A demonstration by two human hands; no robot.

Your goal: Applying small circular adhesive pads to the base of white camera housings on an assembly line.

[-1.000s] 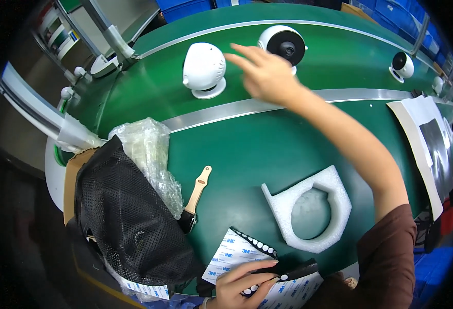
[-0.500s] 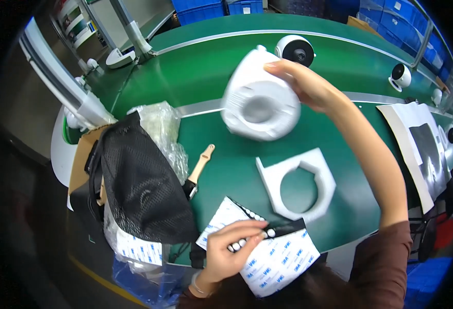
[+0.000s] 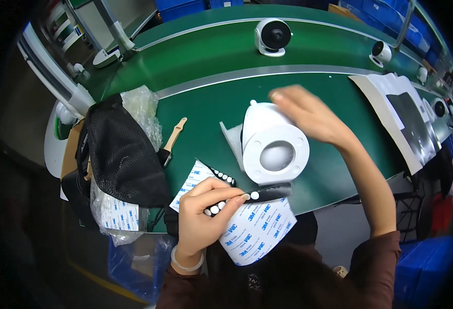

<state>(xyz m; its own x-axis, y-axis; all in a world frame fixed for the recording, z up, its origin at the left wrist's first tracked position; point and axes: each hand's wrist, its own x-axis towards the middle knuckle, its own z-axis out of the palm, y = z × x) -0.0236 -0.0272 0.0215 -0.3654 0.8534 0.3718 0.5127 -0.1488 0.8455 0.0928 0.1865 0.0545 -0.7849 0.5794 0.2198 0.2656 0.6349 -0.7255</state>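
A white camera unit (image 3: 266, 117) lies with its round ring-shaped base (image 3: 252, 157) facing me, resting in a white foam holder (image 3: 232, 141) that it mostly covers. My right hand (image 3: 307, 114), slightly blurred, is at the unit's upper right with fingers stretched out and holding nothing; whether it touches the unit I cannot tell. In front of the unit, my left hand (image 3: 206, 211) pinches a black strip bearing round white pads (image 3: 255, 195). Its white backing paper with blue print (image 3: 257, 226) hangs below, and another part of the sheet shows left of the fingers.
On the left lie a black mesh bag (image 3: 126, 154), bubble wrap (image 3: 143, 110) and a wristwatch with a tan strap (image 3: 176, 135). White cameras with black faces (image 3: 276, 35) stand along the far belt. Sheets of packing material (image 3: 386, 118) lie at the right.
The camera unit has come down onto the foam holder, its base turned toward me. My right hand has let go of it. My left hand still holds the pad strip.
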